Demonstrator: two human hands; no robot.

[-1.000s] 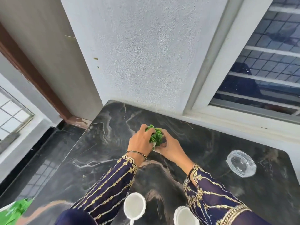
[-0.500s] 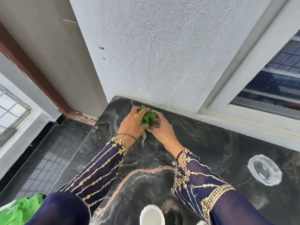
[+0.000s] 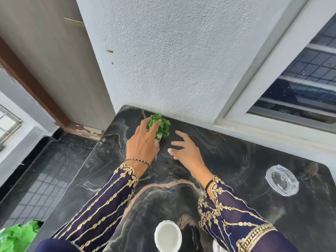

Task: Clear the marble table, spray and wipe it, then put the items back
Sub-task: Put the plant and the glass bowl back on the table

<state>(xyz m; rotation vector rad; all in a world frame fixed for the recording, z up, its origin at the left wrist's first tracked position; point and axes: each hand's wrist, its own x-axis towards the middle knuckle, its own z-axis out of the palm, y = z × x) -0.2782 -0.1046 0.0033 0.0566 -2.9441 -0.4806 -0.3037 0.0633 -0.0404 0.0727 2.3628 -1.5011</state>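
A small green plant (image 3: 160,124) in a white pot stands on the black marble table (image 3: 236,160), at its far left corner close to the wall. My left hand (image 3: 143,144) is beside it with straight, spread fingers; the fingers lie against the leaves and do not grip them. My right hand (image 3: 185,150) hovers just right of the plant, fingers apart, touching nothing. Both sleeves are dark blue with gold embroidery.
A clear glass dish (image 3: 281,180) sits on the table's right side. Two white cups (image 3: 168,235) (image 3: 217,247) stand at the near edge between my arms. A textured wall and a window frame border the far edge. Something green (image 3: 16,237) lies on the floor at the left.
Both hands carried the plant toward the far left corner. The right hand has come off it and opened, and the left hand's fingers have straightened.
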